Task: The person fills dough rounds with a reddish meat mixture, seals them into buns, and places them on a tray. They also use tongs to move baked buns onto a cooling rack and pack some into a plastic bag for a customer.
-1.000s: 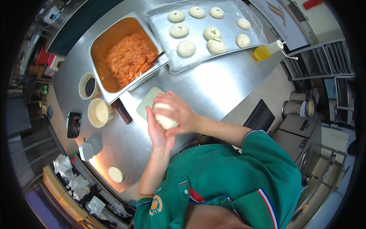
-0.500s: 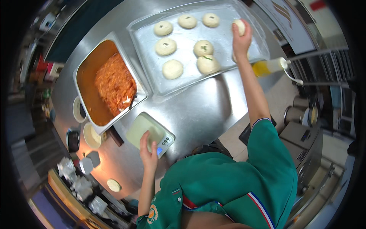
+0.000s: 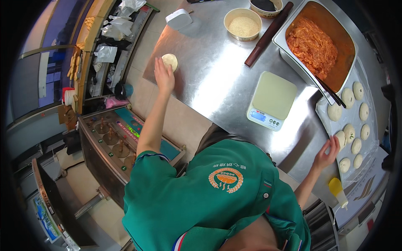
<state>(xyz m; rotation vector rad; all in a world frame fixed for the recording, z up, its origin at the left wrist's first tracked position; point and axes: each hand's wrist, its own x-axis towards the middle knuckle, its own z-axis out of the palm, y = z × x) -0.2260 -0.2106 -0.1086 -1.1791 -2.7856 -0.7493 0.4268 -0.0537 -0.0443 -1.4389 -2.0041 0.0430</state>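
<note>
My left hand [image 3: 164, 77] reaches out to the table's left edge, fingers stretched, at the near side of a flat round of pale dough [image 3: 170, 62]. Its fingertips meet or overlap the dough's rim; a firm hold does not show. On the other side my right hand [image 3: 327, 154] hovers with fingers apart and nothing in it, beside a plastic-lined tray [image 3: 368, 144]. Several round filled buns [image 3: 349, 133] of white dough sit in that tray, some topped with green bits. Between my hands lies a pale green digital scale [image 3: 274, 96] with a bare top.
A deep steel pan [image 3: 310, 79] of orange-red filling holds a dark-handled utensil [image 3: 331, 93]. Near it are a dark rolling pin [image 3: 268, 35], a bowl of pale grains [image 3: 243, 26] and a bowl of black contents [image 3: 264, 5]. A yellow oil bottle [image 3: 336, 187] stands past the tray.
The view has swung left. My left hand has gone from over the scale to the dough round. My right hand has let go of the bun it held over the tray and drawn back.
</note>
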